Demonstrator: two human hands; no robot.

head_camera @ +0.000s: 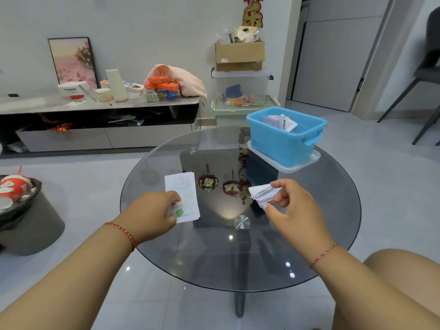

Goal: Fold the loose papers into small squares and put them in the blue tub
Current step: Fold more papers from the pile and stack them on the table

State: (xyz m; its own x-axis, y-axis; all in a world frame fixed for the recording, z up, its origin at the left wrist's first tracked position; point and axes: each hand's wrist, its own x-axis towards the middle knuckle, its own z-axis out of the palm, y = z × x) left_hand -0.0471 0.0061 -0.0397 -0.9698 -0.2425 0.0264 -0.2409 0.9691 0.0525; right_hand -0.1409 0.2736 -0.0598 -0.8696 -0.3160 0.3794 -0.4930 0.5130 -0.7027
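Blue plastic forms the tub [283, 144], which is seated on a clear lid [307, 163] at the far right of the round glass table [333, 234]. Several folded papers [281, 122] are held inside it, leaning against the far wall; 1 of them shows a barcode.

A flat white receipt [183, 194] is lain on the glass near the table's middle, with its long axis running away from the person and its top tilted slightly leftward. A green mark is printed at its near end. That near end is pinched by the curled fingers of the left hand [154, 213].

A small folded wad of paper [263, 194] is gripped by the right hand [292, 206] between thumb and fingertips, above the glass and apart from the receipt. Its layered edges are pointed leftward, toward the receipt.

Behind the table, a cardboard box [239, 55] is stacked on a clear storage bin [240, 89] filled with small toys.
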